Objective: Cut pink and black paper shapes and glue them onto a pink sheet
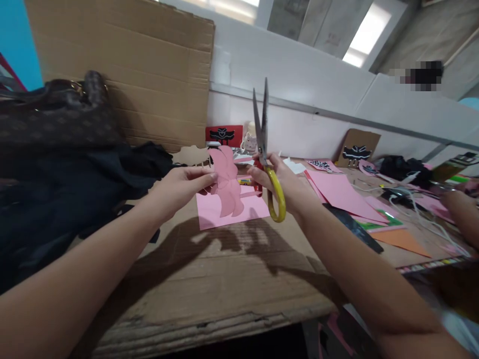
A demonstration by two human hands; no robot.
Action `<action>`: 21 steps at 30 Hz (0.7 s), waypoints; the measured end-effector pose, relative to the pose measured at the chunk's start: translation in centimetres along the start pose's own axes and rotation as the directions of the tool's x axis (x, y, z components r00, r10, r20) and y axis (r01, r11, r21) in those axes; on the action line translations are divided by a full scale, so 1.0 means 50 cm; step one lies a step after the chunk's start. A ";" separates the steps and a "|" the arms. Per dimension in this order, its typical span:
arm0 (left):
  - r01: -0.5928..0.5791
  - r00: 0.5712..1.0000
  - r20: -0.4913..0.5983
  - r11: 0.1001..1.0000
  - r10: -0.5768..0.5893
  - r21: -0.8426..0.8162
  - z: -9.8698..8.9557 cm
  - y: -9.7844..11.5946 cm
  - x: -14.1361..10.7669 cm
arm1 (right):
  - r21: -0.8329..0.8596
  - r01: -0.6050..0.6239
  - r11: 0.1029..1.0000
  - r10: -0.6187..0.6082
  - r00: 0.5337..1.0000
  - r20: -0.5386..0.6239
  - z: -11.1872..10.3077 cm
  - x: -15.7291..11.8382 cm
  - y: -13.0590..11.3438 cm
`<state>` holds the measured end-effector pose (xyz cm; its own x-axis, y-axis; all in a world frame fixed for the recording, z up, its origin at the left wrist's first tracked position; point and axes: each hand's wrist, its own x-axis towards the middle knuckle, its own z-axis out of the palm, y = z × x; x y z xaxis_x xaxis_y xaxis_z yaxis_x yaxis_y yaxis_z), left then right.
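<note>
Between the thumb and fingers of my left hand (190, 182) is a pink paper cutout (227, 182) with scalloped edges and thin strips on its right side. My right hand (279, 177) is closed around scissors (264, 124) with yellow handles. Their blades point up and stand slightly apart, clear of the cutout. A pink paper sheet (209, 214) lies on the cardboard surface below both hands. Behind my left hand is a tan scalloped cutout (190, 155). Part of a yellow and red item (245, 182) shows between my hands; its kind is unclear.
A brown handbag (60, 119) and dark cloth (86, 184) fill the left side, before a cardboard panel (157, 65). To the right are stacked pink sheets (348, 194), orange paper (400, 240) and white cables (422, 209). Another person's arm (464, 214) shows at far right.
</note>
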<state>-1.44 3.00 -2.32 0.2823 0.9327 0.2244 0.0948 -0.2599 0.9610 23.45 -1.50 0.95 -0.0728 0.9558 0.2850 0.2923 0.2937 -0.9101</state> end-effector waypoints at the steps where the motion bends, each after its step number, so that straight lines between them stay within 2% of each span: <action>1: -0.010 1.000 0.003 1.000 0.010 0.005 -0.001 -0.003 -0.001 | 0.060 -0.014 0.998 0.014 1.000 -0.007 0.015 0.007 0.004; 3: -0.033 0.999 0.014 0.999 0.032 0.020 0.000 -0.007 -0.003 | 0.143 -0.039 0.989 0.034 0.999 0.039 0.030 0.009 0.021; 6: -0.060 0.997 0.048 0.996 0.058 0.060 0.011 0.001 -0.011 | 0.164 -0.073 0.984 0.054 0.992 0.117 0.028 -0.005 0.046; 10: -0.014 0.992 0.123 0.995 0.001 0.101 0.030 0.026 -0.023 | 0.137 -0.105 0.985 0.092 0.991 0.094 0.017 -0.020 0.052; 13: 0.016 0.983 0.178 0.987 -0.045 0.160 0.035 0.032 -0.027 | 0.136 -0.073 0.988 0.062 0.995 0.079 0.010 -0.020 0.049; 16: -0.010 0.973 0.228 0.975 -0.043 0.224 0.035 0.027 -0.026 | 0.132 -0.033 0.991 0.023 0.997 0.073 0.005 -0.019 0.052; 19: -0.012 0.971 0.238 0.979 -0.037 0.203 0.037 0.020 -0.025 | 0.111 -0.016 0.994 0.006 0.996 0.090 0.007 -0.020 0.054; 21: 0.007 0.974 0.221 0.987 -0.043 0.163 0.039 0.016 -0.023 | 0.097 -0.047 0.994 0.038 0.995 0.097 0.013 -0.023 0.048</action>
<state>0.15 1.26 -2.14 0.4818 0.8647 0.1418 0.2507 -0.2911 0.9233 23.64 -1.88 -1.77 -0.1535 0.9634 0.2198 0.2015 0.2483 -0.9475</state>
